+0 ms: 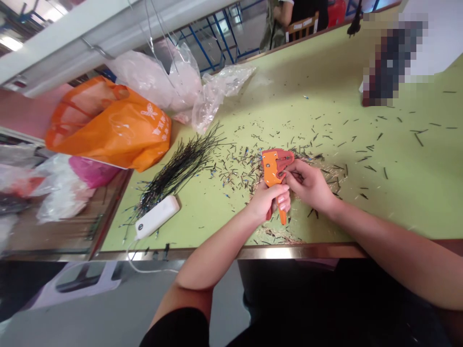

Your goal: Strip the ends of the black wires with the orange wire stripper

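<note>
My left hand (269, 198) is wrapped round the handles of an orange and red wire stripper (272, 166), held above the green tabletop with its head pointing away from me. At the tool's jaw side, my right hand (307, 182) has its thumb and fingers pinched together. Whatever lies in that pinch is too small or hidden to make out. Short black wire offcuts (235, 168) are scattered under and around both hands. To the left lies a long bundle of black wires (177, 168), some with small blue ends.
A white power bank (158, 217) with a cable rests by the bundle. An orange bag (119, 130) and clear plastic bags (213, 96) stand at the back left. A black plug (355, 21) hangs at the far edge. Another person (285, 14) sits beyond the table.
</note>
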`<action>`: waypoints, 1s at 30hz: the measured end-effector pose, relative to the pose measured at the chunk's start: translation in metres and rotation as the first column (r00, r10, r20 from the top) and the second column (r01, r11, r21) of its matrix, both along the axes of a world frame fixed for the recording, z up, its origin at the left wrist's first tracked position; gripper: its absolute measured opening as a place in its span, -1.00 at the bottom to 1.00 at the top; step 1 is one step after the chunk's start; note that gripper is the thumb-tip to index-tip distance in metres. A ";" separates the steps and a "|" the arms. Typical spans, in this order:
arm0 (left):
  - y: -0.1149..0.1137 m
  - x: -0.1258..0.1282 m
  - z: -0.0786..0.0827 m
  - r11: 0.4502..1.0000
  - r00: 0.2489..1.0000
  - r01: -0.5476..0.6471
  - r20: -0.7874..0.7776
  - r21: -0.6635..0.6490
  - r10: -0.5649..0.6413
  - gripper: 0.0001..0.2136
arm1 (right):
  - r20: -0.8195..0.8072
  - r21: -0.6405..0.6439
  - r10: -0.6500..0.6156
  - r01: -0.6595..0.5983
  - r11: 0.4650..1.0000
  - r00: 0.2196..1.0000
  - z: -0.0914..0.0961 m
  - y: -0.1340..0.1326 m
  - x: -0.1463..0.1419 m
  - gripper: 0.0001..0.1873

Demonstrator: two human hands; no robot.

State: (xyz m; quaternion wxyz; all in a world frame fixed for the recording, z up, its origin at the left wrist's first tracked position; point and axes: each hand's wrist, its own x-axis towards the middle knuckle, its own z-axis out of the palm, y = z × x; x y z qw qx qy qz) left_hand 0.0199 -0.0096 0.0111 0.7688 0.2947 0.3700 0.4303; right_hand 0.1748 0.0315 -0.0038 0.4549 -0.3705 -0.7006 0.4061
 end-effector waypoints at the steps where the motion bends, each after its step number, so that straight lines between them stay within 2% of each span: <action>1: 0.000 0.000 0.000 1.000 1.000 0.002 -0.002 -0.004 -0.002 -0.67 | 0.003 -0.007 0.000 0.000 1.000 1.000 -0.001 0.000 0.000 -0.86; 7: 0.001 0.003 -0.005 1.000 0.999 -0.013 -0.029 0.014 0.014 -0.60 | 0.017 -0.041 0.007 -0.006 0.999 1.000 -0.001 -0.001 -0.002 -0.84; 11: 0.005 -0.001 -0.001 0.997 0.997 -0.057 -0.041 0.049 0.059 -0.67 | 0.040 -0.038 -0.002 0.003 0.999 0.999 0.006 0.006 0.005 -0.79; 13: 0.010 -0.009 0.002 0.988 0.991 -0.100 -0.081 0.119 0.110 -0.71 | 0.021 -0.041 -0.035 0.036 0.999 0.999 0.010 0.012 0.011 -0.74; 15: 0.016 -0.022 0.005 0.954 0.954 -0.151 -0.213 0.259 0.209 -0.74 | -0.011 -0.060 -0.076 0.075 0.995 0.997 0.013 0.019 0.018 -0.71; 16: 0.018 -0.030 0.007 0.918 0.899 -0.168 -0.326 0.360 0.292 -0.77 | -0.027 -0.073 -0.089 0.087 0.994 0.996 0.013 0.022 0.021 -0.69; 18: 0.021 -0.044 0.009 0.835 0.682 -0.160 -0.552 0.527 0.479 -0.82 | -0.055 -0.088 -0.103 0.098 0.991 0.993 0.012 0.026 0.025 -0.66; 19: 0.021 -0.049 0.010 0.802 0.562 -0.152 -0.617 0.577 0.550 -0.80 | -0.065 -0.082 -0.107 0.102 0.991 0.992 0.011 0.028 0.026 -0.65; 20: 0.021 -0.054 0.011 0.785 0.479 -0.133 -0.655 0.604 0.585 -0.75 | -0.069 -0.064 -0.113 0.109 0.992 0.991 0.010 0.029 0.027 -0.63; 21: 0.021 -0.056 0.012 0.776 0.440 -0.121 -0.667 0.619 0.601 -0.70 | -0.067 -0.040 -0.121 0.119 0.992 0.990 0.009 0.030 0.027 -0.62; 22: 0.021 -0.057 0.012 0.777 0.453 -0.109 -0.665 0.621 0.594 -0.67 | -0.060 -0.019 -0.129 0.128 0.992 0.990 0.008 0.031 0.027 -0.62; 23: 0.020 -0.056 0.013 0.786 0.509 -0.101 -0.647 0.610 0.568 -0.67 | -0.051 -0.005 -0.131 0.131 0.991 0.990 0.008 0.031 0.026 -0.62; 26: 0.020 -0.050 0.014 0.845 0.757 -0.095 -0.513 0.527 0.405 -0.71 | -0.043 -0.009 -0.121 0.121 0.993 0.992 0.008 0.032 0.026 -0.63; 27: 0.020 -0.048 0.014 0.869 0.816 -0.091 -0.463 0.486 0.345 -0.71 | -0.045 -0.018 -0.113 0.113 0.993 0.993 0.009 0.032 0.026 -0.63; 28: 0.020 -0.046 0.015 0.891 0.855 -0.088 -0.424 0.446 0.297 -0.70 | -0.048 -0.026 -0.105 0.104 0.994 0.993 0.010 0.032 0.026 -0.64; 30: 0.021 -0.045 0.015 0.916 0.881 -0.090 -0.398 0.391 0.257 -0.69 | -0.037 -0.032 -0.083 0.082 0.996 0.996 0.011 0.031 0.027 -0.65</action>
